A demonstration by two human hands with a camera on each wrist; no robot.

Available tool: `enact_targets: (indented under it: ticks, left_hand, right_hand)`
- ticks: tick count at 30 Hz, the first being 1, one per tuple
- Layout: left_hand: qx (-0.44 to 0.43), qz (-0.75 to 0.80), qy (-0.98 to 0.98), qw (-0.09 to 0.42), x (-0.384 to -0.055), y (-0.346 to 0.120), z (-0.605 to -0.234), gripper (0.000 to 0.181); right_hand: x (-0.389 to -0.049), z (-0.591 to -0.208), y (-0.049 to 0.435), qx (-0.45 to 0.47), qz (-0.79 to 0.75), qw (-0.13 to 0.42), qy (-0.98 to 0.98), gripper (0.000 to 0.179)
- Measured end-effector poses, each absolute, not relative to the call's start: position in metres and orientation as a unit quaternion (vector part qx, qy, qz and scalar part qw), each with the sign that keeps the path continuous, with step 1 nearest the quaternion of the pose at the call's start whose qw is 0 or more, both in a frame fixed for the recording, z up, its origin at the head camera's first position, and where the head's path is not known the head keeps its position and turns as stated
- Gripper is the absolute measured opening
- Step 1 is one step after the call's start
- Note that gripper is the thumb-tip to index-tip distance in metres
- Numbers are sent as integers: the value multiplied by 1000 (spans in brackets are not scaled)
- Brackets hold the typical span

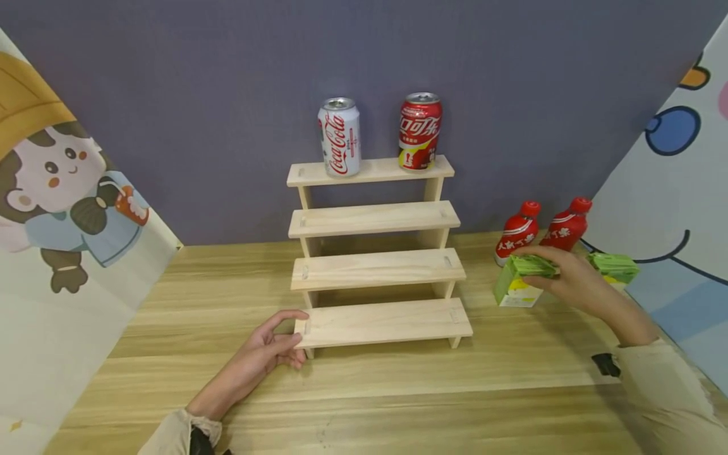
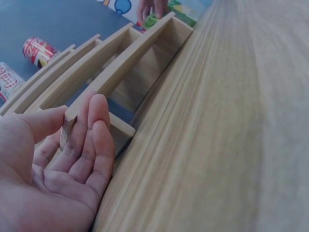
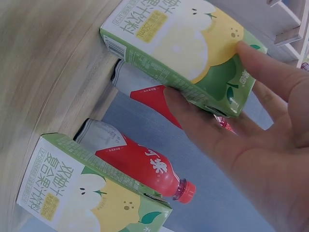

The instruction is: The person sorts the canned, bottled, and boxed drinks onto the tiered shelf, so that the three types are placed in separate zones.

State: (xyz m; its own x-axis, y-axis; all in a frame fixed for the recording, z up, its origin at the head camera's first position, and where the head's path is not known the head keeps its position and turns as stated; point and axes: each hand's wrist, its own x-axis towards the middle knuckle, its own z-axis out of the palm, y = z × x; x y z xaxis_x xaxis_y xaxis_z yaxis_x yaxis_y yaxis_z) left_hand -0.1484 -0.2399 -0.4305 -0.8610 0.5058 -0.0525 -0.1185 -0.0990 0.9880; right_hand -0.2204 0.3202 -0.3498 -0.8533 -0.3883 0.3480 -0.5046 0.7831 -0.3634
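A four-step pale wooden display rack (image 1: 378, 272) stands on the table. My left hand (image 1: 267, 347) grips the left end of its lowest step; in the left wrist view the thumb and fingers (image 2: 99, 111) pinch that board's end. At the right, my right hand (image 1: 574, 278) holds a green and white juice carton (image 1: 519, 287) near its top. In the right wrist view the held carton (image 3: 183, 48) shows yellow fruit pictures, with the thumb and fingers on opposite sides. A second juice carton (image 1: 617, 268) stands beyond the right wrist.
On the top step stand a white Coca-Cola can (image 1: 340, 139) and a red cola can (image 1: 419, 133). Two red bottles (image 1: 519, 234) (image 1: 567, 224) are behind the right hand. A dark wall (image 1: 227, 126) closes the back, with cartoon-printed panels (image 1: 79, 208) at both sides.
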Motion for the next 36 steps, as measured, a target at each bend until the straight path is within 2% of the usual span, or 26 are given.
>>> enact_targets:
  ticks: [11, 17, 36]
  left_hand:
    - [152, 724, 638, 213, -148, -240, -430, 46]
    - [150, 725, 637, 212, -149, -239, -430, 47]
    - [149, 726, 635, 216, -148, -239, -431, 46]
  right_hand:
    - [-222, -351, 323, 259, 202, 144, -933, 62]
    - [-220, -349, 324, 256, 203, 134, -936, 63]
    - [-221, -346, 326, 269, 217, 133, -929, 58]
